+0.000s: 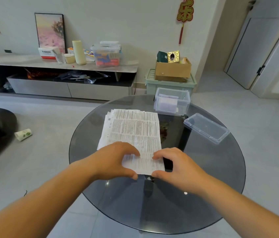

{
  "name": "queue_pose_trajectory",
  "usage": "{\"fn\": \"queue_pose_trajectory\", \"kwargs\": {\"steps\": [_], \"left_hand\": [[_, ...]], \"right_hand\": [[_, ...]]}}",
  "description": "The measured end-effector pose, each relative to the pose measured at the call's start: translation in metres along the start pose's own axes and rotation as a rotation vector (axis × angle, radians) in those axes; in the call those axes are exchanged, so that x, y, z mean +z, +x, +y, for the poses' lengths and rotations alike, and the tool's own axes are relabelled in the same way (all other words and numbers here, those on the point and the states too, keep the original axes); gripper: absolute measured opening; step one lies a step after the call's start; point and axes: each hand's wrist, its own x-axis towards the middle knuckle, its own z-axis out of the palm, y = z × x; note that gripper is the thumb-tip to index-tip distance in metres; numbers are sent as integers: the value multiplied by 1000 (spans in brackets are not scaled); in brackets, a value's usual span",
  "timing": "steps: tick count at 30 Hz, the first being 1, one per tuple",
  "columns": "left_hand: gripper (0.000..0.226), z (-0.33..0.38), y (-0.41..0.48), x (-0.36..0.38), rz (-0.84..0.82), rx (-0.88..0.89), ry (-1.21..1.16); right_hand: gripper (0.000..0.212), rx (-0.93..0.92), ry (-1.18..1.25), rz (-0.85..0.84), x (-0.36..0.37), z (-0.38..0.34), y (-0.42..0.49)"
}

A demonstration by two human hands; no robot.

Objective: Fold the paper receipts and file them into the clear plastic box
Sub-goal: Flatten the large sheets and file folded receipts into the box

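Fingers [136, 152] of left hand [114, 160] curl down onto the near end of the top receipt [133, 131], thumb tucked at its near edge, paper pinched between. Right hand [174, 165] mirrors it: fingertips on the printed face, thumb at the same near edge, also pinching. Thumbs sit close together, just apart, at the middle of that edge. Both forearms reach in from the bottom corners.

Top receipt: long sheet, dense print, far part lying flat. Near end looks slightly lifted off the glass; hard to be sure. Under it, receipt stack [108, 121], loosely squared, edges fanning out at the left and far sides.

All of this rests on a round dark glass table [152, 212]. Clear plastic box [185, 107] stands at the far right of the table, beyond the stack and apart from it, open on top. Folded papers [167, 102] stand inside, toward its left side. Its lid [206, 127] lies flat on the table, right of the stack, nearer than the box.

Beyond the table: grey tiled floor [49, 160] with a small paper roll [23, 134] lying on it to the left; long low cabinet [58, 64] against the wall, cluttered on top; pale green bin [169, 83] with a cardboard box [173, 69] sitting on it.
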Motion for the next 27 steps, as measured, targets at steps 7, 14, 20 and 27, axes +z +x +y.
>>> {"fn": "queue_pose_trajectory", "kwargs": {"steps": [7, 14, 20, 27], "left_hand": [[63, 0, 3, -1, 7, -22, -79], [65, -5, 5, -7, -35, -45, -161], [33, -5, 0, -7, 9, 19, -108], [17, 5, -7, -13, 122, 84, -57]], "right_hand": [[50, -39, -1, 8, 2, 3, 3], [56, -44, -6, 24, 2, 1, 1], [67, -35, 42, 24, 0, -3, -1], [65, 6, 88, 75, -8, -4, -3]]}}
